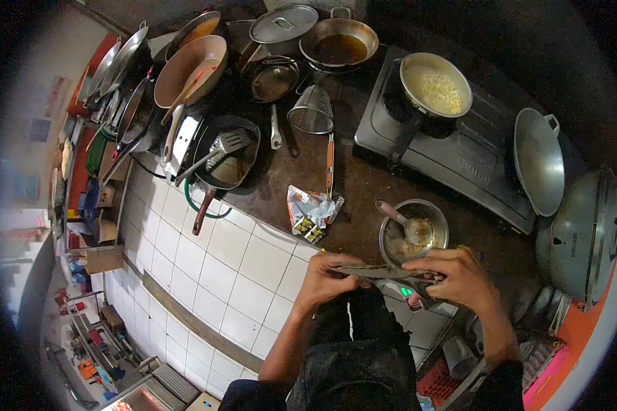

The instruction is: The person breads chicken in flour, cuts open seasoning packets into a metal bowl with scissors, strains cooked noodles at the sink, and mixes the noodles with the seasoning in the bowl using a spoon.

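Observation:
My left hand (pixel 329 279) and my right hand (pixel 459 275) are both closed on a long, flat grey-brown thing (pixel 373 271). It is stretched level between them, just in front of the counter edge; its exact kind does not show. My right fingers grip its right end, where a darker part hangs below. Just beyond my right hand, a metal bowl (pixel 441 220) holds brown residue and a ladle (pixel 418 231) with a pinkish handle. A torn, crumpled packet (pixel 312 211) lies on the counter beyond my left hand.
A gas stove (pixel 459 164) bears a pot (pixel 408 68) with pale pieces in liquid. A wok (pixel 538 161) leans at its right. Across the counter stand a pan of brown liquid (pixel 339 49), a cone strainer (pixel 312 109) and a square pan (pixel 243 175) with a slotted turner (pixel 230 142).

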Demonstrator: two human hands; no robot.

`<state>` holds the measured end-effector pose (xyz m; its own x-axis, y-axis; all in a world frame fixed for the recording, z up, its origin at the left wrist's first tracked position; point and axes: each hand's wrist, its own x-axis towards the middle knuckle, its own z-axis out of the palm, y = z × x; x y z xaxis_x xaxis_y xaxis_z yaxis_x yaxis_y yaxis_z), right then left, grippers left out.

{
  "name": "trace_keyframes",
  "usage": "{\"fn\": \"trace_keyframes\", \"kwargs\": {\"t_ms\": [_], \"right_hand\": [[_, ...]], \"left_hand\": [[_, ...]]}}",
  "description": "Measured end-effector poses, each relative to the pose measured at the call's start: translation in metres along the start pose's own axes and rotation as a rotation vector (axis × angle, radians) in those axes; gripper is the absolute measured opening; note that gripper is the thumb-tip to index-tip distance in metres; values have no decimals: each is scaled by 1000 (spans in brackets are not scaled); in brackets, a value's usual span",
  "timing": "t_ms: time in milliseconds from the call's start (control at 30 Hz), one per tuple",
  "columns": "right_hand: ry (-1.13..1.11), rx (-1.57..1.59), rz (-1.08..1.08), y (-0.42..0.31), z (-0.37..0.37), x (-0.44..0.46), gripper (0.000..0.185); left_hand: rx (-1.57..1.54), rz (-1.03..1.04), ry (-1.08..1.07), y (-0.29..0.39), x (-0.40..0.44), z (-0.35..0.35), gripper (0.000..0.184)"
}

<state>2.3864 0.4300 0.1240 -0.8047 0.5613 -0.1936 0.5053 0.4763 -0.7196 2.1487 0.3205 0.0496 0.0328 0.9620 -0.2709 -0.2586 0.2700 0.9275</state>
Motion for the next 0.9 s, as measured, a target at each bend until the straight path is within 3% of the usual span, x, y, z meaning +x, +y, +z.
{"fn": "trace_keyframes", "kwargs": {"t_ms": [367, 500, 567, 600, 667, 767, 900], "right_hand": [[-80, -6, -31, 0, 15, 25, 60], [-31, -31, -86, -5, 28, 39, 60], [-5, 272, 193, -8, 40, 42, 62], [-3, 266, 192, -2, 52, 42, 62], [43, 426, 447, 19, 91, 38, 64], [109, 529, 451, 34, 165, 35, 60], [399, 574, 503, 80, 296, 61, 58]], "left_hand": [[239, -64, -156, -3, 10, -12, 22], [44, -88, -130, -32, 11, -22, 21], [46, -252, -14, -52, 5, -32, 15], [45, -247, -16, -65, -2, -39, 15], [-223, -87, 186, -87, -21, -56, 11], [-265, 97, 436, -92, -41, -67, 11], [-222, 154, 459, -81, -32, -64, 16]]}}
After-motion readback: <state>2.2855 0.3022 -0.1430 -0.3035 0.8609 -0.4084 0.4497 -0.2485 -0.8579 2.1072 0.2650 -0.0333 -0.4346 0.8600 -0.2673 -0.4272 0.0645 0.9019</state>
